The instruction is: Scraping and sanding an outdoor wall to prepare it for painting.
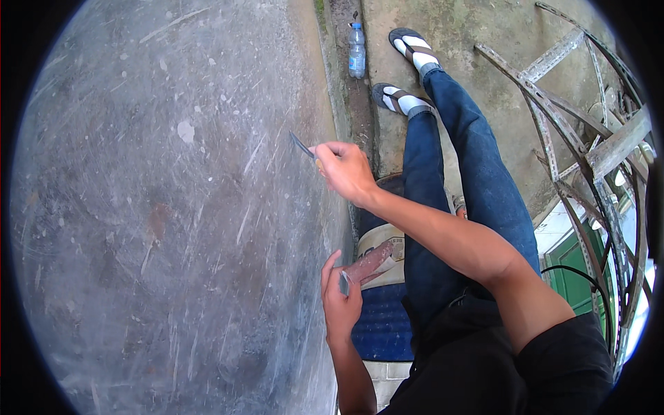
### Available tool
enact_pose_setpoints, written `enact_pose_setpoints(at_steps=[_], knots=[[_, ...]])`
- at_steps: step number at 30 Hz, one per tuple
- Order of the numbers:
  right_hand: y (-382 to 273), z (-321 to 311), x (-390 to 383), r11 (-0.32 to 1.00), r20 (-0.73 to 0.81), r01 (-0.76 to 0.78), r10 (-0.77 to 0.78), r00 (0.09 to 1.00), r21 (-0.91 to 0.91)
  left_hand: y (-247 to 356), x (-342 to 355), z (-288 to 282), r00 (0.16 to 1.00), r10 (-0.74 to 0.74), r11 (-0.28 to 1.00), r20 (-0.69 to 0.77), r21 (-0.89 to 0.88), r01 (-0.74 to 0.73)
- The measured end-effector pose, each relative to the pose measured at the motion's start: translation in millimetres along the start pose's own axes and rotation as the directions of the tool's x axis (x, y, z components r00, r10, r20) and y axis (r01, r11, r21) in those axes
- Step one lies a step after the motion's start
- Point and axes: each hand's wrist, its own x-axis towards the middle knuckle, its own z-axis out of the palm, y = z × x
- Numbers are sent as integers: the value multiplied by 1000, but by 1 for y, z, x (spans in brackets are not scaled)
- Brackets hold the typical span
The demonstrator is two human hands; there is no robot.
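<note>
My right hand [342, 169] reaches across my lap toward the grey, scratched, white-flecked concrete wall [187, 207]. Its fingers pinch a putty knife [299, 144], whose thin dark blade points at the wall; something yellow shows by the fingers. Lower down, beside the wall's edge, my left hand [342, 297] is curled around one end of a long reddish-brown piece [371, 262] speckled with white. A small grey part shows between that hand's thumb and fingers. I cannot make out exactly what this piece is.
A blue and white bucket [384, 308] stands between the wall and my legs. Ahead, a clear plastic bottle with a blue cap [356, 52] lies near the wall's foot. My sandalled feet [408, 52] rest on concrete. Curved metal framing [553, 97] fills the right side.
</note>
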Motion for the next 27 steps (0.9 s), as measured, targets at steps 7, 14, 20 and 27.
enact_pose_setpoints(at_steps=[7, 14, 20, 27], knots=[[-3, 3, 29, 998, -95, 28, -34, 995, -65, -5, -2, 4, 999, 31, 1000, -25, -4, -31], [21, 8, 4, 999, 6, -39, 39, 999, -38, -16, -10, 5, 1000, 12, 1000, -10, -5, -13], [19, 13, 21, 999, -72, -24, 21, 997, -35, -19, -8, 9, 1000, -5, 999, -22, -38, 4], [21, 9, 8, 999, -76, 3, -6, 997, -43, -16, -11, 7, 1000, 17, 1000, 10, 9, -17]])
